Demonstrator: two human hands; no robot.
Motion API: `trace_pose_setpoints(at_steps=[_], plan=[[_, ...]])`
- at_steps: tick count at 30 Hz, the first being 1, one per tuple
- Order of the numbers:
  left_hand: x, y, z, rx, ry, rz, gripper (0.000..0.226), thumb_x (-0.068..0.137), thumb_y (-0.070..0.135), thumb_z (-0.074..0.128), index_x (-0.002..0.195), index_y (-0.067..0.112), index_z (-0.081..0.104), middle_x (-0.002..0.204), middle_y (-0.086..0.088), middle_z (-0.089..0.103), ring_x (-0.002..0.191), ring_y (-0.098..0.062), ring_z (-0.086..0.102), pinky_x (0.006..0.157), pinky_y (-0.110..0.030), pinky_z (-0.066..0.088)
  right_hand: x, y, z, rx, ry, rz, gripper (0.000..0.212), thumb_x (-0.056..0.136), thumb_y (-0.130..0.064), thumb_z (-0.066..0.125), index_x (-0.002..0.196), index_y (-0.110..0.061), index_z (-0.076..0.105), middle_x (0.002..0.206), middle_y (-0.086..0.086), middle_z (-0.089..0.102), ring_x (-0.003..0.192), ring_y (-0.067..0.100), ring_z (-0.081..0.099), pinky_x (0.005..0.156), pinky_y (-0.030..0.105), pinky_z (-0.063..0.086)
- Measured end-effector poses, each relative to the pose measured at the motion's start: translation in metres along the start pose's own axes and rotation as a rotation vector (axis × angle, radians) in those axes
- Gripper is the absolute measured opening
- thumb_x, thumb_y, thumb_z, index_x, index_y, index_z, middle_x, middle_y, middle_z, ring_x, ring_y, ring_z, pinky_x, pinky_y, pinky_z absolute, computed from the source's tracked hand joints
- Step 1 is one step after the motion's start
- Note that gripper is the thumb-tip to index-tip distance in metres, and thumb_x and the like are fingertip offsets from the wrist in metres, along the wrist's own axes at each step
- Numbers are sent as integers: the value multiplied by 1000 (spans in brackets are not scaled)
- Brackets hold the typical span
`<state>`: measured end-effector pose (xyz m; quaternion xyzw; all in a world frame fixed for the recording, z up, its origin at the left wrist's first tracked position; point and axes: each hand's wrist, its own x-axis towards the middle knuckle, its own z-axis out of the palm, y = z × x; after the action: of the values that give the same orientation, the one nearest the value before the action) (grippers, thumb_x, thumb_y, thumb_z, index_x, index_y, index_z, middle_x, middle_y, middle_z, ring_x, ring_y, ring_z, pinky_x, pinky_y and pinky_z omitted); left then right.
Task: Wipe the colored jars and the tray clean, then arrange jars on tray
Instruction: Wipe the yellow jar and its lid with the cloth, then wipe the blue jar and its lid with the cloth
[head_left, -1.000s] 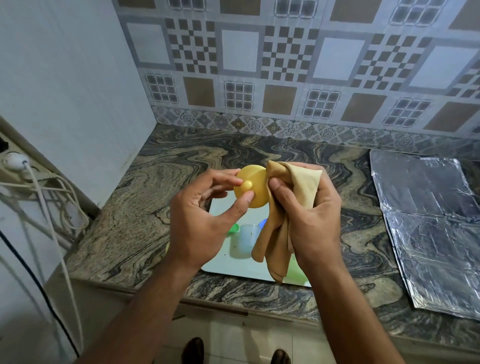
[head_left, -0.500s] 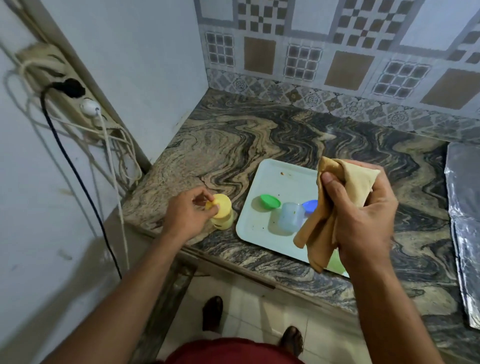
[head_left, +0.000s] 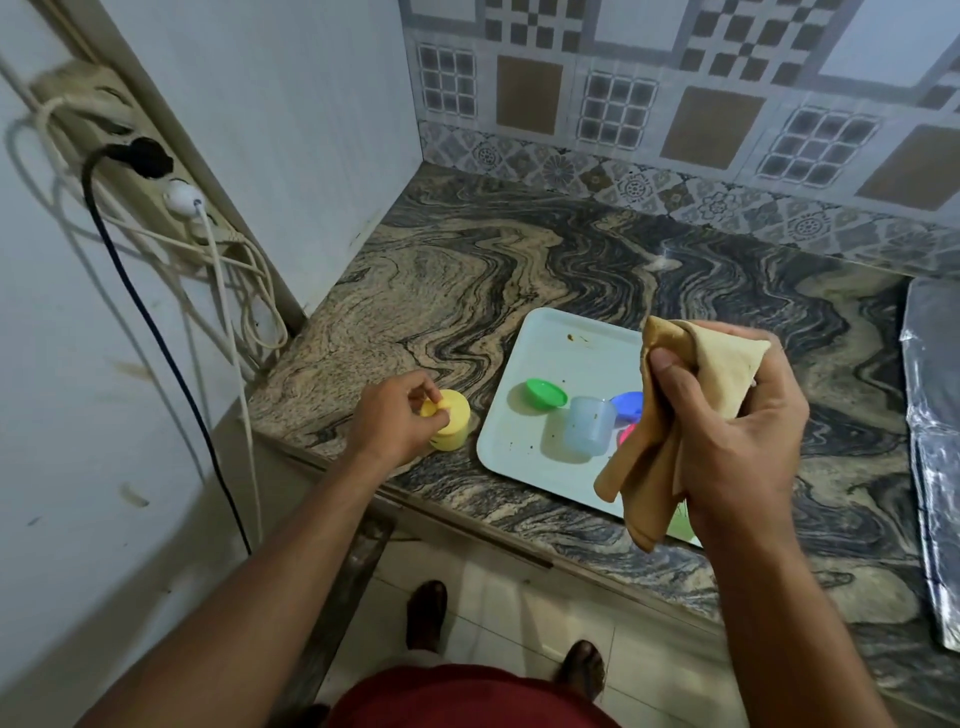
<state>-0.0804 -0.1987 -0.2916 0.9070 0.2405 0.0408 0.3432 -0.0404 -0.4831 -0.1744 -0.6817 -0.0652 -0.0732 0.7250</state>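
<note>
Left hand (head_left: 397, 423): fingertips pinch the knob on the yellow jar's (head_left: 451, 427) lid; jar stands upright on the counter (head_left: 447, 291), just left of the tray, near the front edge.
Right hand (head_left: 737, 436): raised over the tray's right part, fingers & thumb clamped on a bunched tan cloth (head_left: 670, 415) that hangs down in folds.
Tray (head_left: 561, 338): white, flat on the counter, brown specks on its surface.
On tray: green lid (head_left: 545, 394) lying loose; pale blue jar (head_left: 589, 434) upright w/o lid beside it; blue lid (head_left: 628, 404) and a pink piece (head_left: 628, 434) partly hidden behind the cloth.
Green item (head_left: 683, 522): only a sliver shows below the cloth; can't tell what it is.
Right edge: foil sheet (head_left: 935, 441) on the counter, well apart from the jars.
Left wall: power strip (head_left: 124, 150) w/ black & white plugs, cords dangling.
</note>
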Motion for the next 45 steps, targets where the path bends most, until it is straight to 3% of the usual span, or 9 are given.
trace_pose_setpoints(at_steps=[15,23,27,30,33,36,39,42,45], plan=[[-4,-7,0,22,-13,-4,20,75,28,88,82,31,69,88,4,77,83,-15,75,71,-42,65,3,3,-1,9,-10,-5,23,94,-4,75,110,-9,60,78,-21,69,73,-4,62,67,14,50],[-6,-12,5,53,2,39,20,80,32,86,90,30,69,91,5,78,85,-14,76,69,-42,65,6,3,-4,19,7,-19,23,95,-5,75,114,-5,61,79,-20,70,74,-3,62,68,15,51],[-6,-10,8,77,-9,57,20,82,35,86,91,29,69,89,5,74,84,-16,74,67,-38,62,8,1,-10,-1,25,-26,20,94,-7,77,107,-14,63,79,-18,68,73,-1,61,67,16,50],[-6,-7,6,110,-11,94,33,79,42,86,101,29,67,106,2,67,93,-22,69,74,-42,60,9,-2,-18,3,55,-31,22,94,-4,76,102,-20,62,76,-20,68,72,-3,60,66,15,50],[-3,8,6,143,25,157,46,77,46,84,113,32,60,121,2,58,110,-25,61,86,-46,56,8,-3,-31,11,98,-53,21,94,-4,75,108,-11,62,80,-17,68,73,-3,61,67,14,50],[-4,39,23,134,-73,338,53,77,43,82,124,31,60,125,4,57,117,-22,54,93,-41,50,5,-4,-40,19,126,-40,21,94,-6,76,104,-18,63,87,-7,67,78,4,63,69,18,52],[-4,71,56,202,-227,485,71,72,44,83,136,29,55,132,4,54,121,-22,49,100,-41,45,2,-4,-48,11,157,-31,25,93,-5,77,100,-25,64,88,-8,69,80,7,64,71,22,53],[3,88,88,292,-313,536,89,68,47,85,147,31,47,141,3,51,128,-25,47,103,-44,45,-3,-5,-56,-2,176,-32,26,93,-4,77,101,-24,64,87,-11,69,79,6,63,70,20,53],[11,94,111,338,-361,537,88,72,43,86,148,31,45,143,2,49,131,-25,47,103,-41,42,-9,-8,-67,-19,206,-27,26,92,-4,76,101,-25,64,89,-9,70,80,4,64,72,18,53]])
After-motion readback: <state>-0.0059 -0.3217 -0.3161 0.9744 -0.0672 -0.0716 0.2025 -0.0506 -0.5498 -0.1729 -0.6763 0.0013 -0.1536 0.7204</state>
